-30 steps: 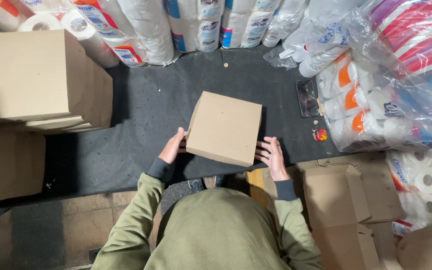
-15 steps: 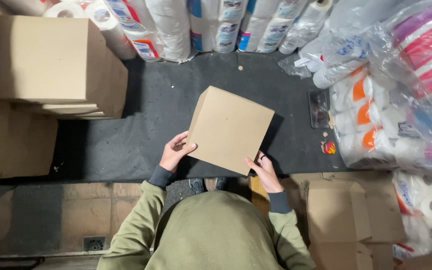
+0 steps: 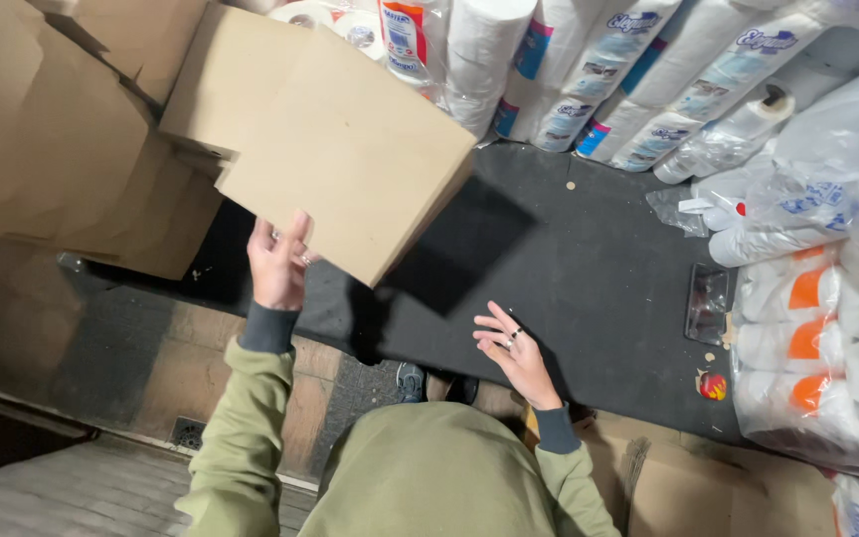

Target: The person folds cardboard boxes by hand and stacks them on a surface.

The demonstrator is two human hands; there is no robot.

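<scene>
box (image 3: pixel 350 149) swung up-left since earlier | tilted, corner down-right | left hand (image 3: pixel 278 261) beneath

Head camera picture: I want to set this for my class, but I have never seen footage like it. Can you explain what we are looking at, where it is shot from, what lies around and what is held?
There is no machine here: a person in a green top wears a camera on the head, so the one view looks down over their own arms. The left hand is raised, holding a plain brown box by its lower edge, tilted in the air. The right hand is open and holds nothing, hovering above a dark mat. More boxes are stacked at the left. Wrapped paper rolls line the top edge, with more in plastic bags at the right. A small red ball lies on the mat near the bags.
</scene>
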